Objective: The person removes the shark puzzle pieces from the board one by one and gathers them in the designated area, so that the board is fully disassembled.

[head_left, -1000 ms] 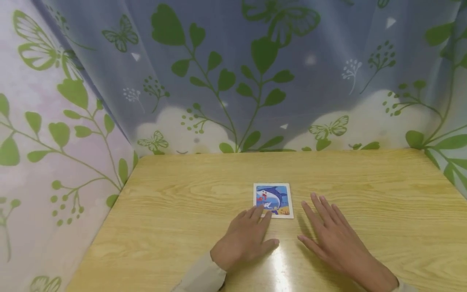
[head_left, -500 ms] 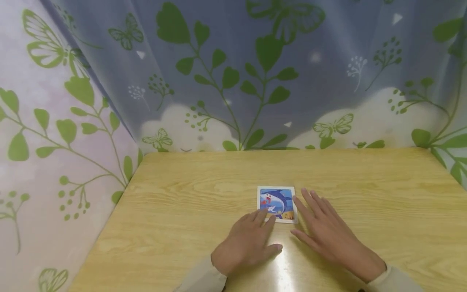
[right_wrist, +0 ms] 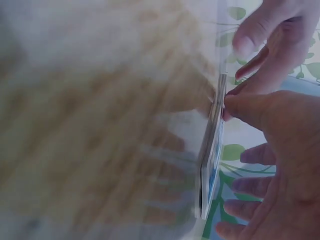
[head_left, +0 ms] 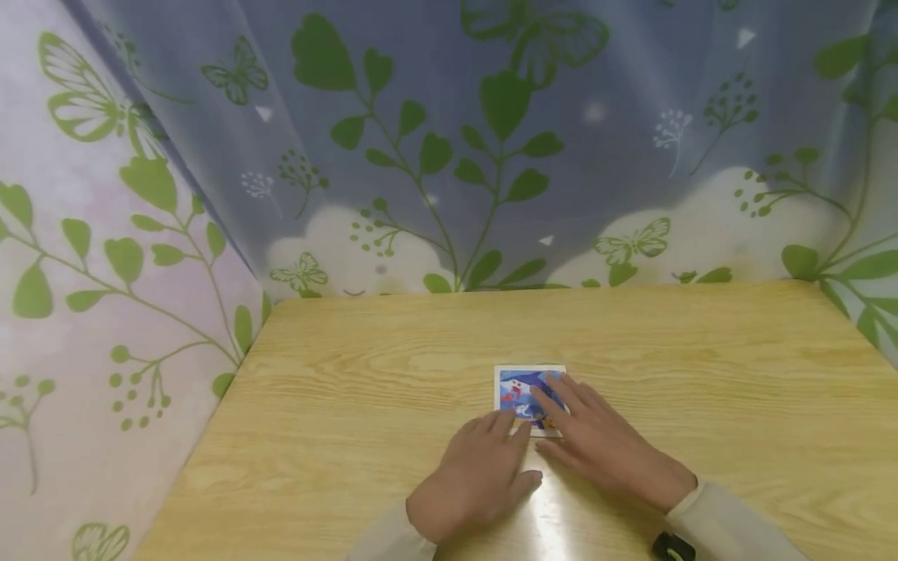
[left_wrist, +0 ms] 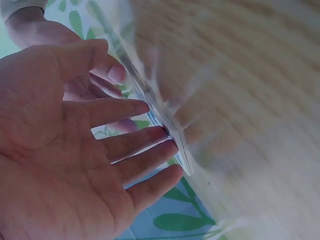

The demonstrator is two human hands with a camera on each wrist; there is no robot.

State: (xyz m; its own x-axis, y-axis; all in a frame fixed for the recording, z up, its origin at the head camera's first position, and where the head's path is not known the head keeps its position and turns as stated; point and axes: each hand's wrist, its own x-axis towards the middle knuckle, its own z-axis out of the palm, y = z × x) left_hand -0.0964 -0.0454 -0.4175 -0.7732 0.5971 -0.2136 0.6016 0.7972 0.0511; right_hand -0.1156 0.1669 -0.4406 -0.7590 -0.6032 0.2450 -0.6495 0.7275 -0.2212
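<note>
A square picture board (head_left: 514, 389) with a white border and a blue sea scene with a shark-like fish lies flat on the table. In the left wrist view the thin layered edge of the board (left_wrist: 172, 132) shows. My left hand (head_left: 477, 477) rests its fingertips on the near-left edge, fingers fairly straight and thumb spread. Over the right part of the picture reaches my right hand (head_left: 609, 450), its fingers extended and hiding that side. From the right wrist, the thumb of the right hand (right_wrist: 295, 155) is at the board's near edge, while its other fingers extend above the face.
The wood-grain table (head_left: 337, 405) reflects a light near its front. Behind it hangs a blue-grey curtain (head_left: 421, 117) with green leaves and butterflies, and a pale patterned cloth (head_left: 84, 327) borders the left. A dark wristband (head_left: 673, 547) shows by the right sleeve.
My right hand has moved left from beside the board to over its right part. The left hand stays at the near-left edge; the board sits slightly lower in view.
</note>
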